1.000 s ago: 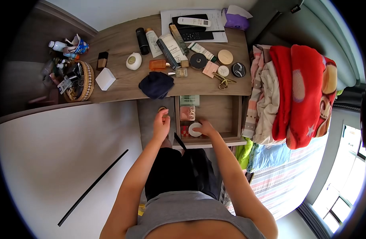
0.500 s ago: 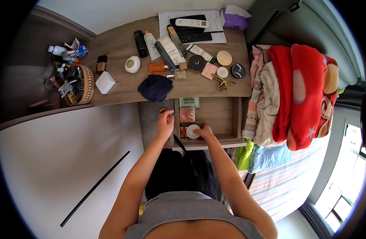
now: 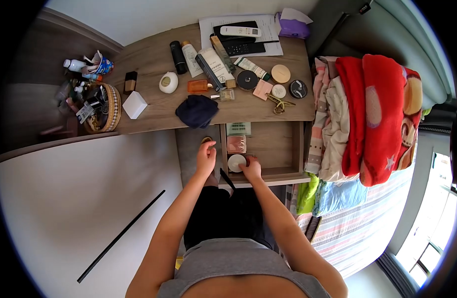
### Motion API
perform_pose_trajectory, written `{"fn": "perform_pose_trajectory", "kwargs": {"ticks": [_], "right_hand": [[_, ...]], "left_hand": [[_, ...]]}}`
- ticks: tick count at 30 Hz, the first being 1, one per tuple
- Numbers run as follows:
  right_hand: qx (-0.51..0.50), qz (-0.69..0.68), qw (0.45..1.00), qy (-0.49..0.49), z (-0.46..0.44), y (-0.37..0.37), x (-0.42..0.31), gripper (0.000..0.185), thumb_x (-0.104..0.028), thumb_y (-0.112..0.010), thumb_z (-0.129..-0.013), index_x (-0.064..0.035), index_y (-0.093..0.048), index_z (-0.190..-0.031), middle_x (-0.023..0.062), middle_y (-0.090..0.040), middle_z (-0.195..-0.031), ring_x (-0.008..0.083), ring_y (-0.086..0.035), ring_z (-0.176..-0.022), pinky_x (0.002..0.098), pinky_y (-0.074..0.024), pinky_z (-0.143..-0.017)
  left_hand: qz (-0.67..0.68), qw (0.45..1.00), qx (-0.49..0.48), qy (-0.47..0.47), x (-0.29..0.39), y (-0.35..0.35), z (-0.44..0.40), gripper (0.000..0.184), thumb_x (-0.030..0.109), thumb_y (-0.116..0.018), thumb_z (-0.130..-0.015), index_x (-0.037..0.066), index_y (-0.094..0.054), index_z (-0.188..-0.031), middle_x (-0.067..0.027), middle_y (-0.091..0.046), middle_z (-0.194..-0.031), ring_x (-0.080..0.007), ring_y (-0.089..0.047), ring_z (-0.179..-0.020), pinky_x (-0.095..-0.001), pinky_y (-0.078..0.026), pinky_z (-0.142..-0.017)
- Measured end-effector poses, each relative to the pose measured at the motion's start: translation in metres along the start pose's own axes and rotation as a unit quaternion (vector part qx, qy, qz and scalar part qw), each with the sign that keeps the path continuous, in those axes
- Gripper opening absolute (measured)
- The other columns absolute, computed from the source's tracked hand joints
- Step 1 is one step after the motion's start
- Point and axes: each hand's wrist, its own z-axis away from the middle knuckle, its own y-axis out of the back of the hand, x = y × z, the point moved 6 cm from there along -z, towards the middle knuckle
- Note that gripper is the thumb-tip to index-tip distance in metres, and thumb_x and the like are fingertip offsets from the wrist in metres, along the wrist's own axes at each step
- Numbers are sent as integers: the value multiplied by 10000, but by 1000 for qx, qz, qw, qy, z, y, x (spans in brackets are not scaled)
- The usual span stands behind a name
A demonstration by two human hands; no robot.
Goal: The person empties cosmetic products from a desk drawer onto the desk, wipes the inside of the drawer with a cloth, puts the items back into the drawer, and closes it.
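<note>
Moved leftward within the open drawer since the earlier frame: round white container, now at the near left corner and covering the spot of a small red item seen before. Touches its right edge with the fingers of the right hand; cannot tell whether gripping. Holds the left hand just outside the drawer's left wall, fingers loosely bent; cannot tell whether holding anything. Just beyond the container along the same wall, has a pink box, then a green packet. At the near edge of the wooden tabletop, has a dark cloth, with a gold hair clip toward the right. Farther in, has an amber bottle and a black round case, then a long white box. At the far edge, shows a white remote over paper sheets, with a purple tissue pack toward the right.
</note>
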Motion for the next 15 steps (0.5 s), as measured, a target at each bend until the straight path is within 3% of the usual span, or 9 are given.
{"fn": "perform_pose_trajectory", "kwargs": {"ticks": [3,6,9,12,15], "right_hand": [[214,99,972,-22,10,26,3,380,-207,-624,-681,-8,-534,-992,194,-571,-919,357,-550,-885,422,-453,-782],[85,-33,984,-156,-1,22,23,331,-163,-524,-701,-11,-553,-993,208,-606,-914,376,-567,-888,428,-447,-801],[-6,-41,990,-135,-14,12,19,370,-142,-486,-686,-14,-565,-1024,237,-598,-997,388,-562,-945,417,-440,-827],[36,-8,994,-99,-12,17,12,426,-128,-487,-686,-21,-554,-1092,244,-601,-986,380,-558,-979,400,-437,-841],[-64,-16,991,-116,-16,9,30,466,-116,-476,-693,-35,-533,-1148,239,-593,-1031,389,-547,-1001,391,-434,-856]], "left_hand": [[-16,1000,-7,-2,1,2,1,194,58,-517,-857,38,-568,-1043,-47,-569,-1008,-91,-530,-684,-227,-448,-633],[-50,998,-4,-24,11,2,4,199,52,-522,-852,43,-571,-1045,-43,-569,-1003,-89,-529,-683,-223,-443,-624],[-62,998,-8,-16,11,-1,3,204,45,-527,-844,40,-574,-1043,-49,-571,-1011,-87,-527,-688,-220,-442,-629],[-58,998,-11,-16,9,-4,-2,206,40,-531,-839,33,-574,-1040,-60,-573,-1012,-85,-528,-694,-217,-441,-638],[-42,998,-31,-19,-2,-9,-8,204,38,-534,-837,26,-574,-1036,-67,-573,-1010,-95,-538,-724,-225,-444,-656]]}}
